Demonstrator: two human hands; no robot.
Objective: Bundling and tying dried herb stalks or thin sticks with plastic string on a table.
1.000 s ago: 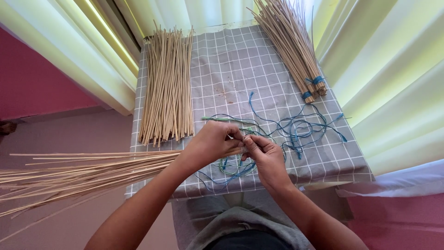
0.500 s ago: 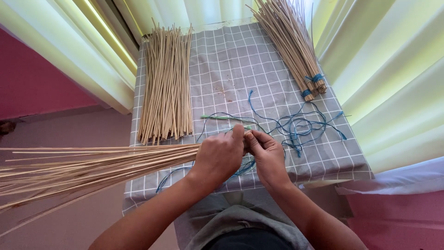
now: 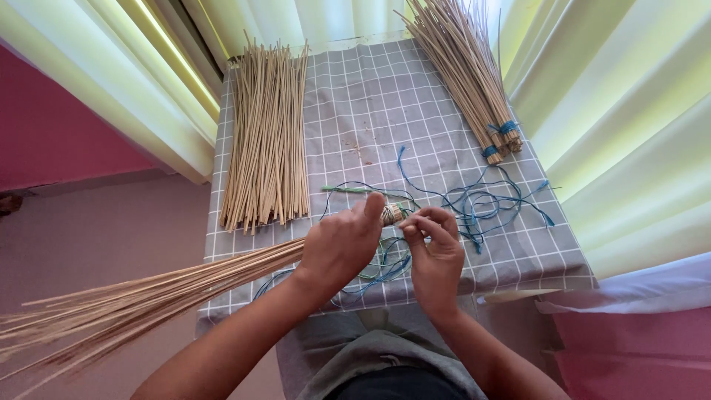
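Observation:
My left hand [image 3: 341, 244] is wrapped around the thick end of a bundle of thin pale sticks [image 3: 141, 292], which fans out to the left past the table edge. The bundle's cut end [image 3: 391, 215] pokes out beside my left thumb. Just right of it, my right hand [image 3: 435, 255] pinches a thin string at that end with its fingertips. Loose blue and green strings [image 3: 474, 204] lie tangled on the checked grey cloth [image 3: 370, 111] beyond and under my hands.
A loose pile of sticks [image 3: 268, 137] lies on the left of the cloth. Two tied stick bundles with blue bindings [image 3: 466, 74] lie at the back right. Pale yellow curtains [image 3: 615, 126] hang on both sides. The floor [image 3: 96, 237] is to the left.
My left hand has slid up the bundle toward its thick end, and the bundle has shifted slightly right. My right hand stays at the end with the string.

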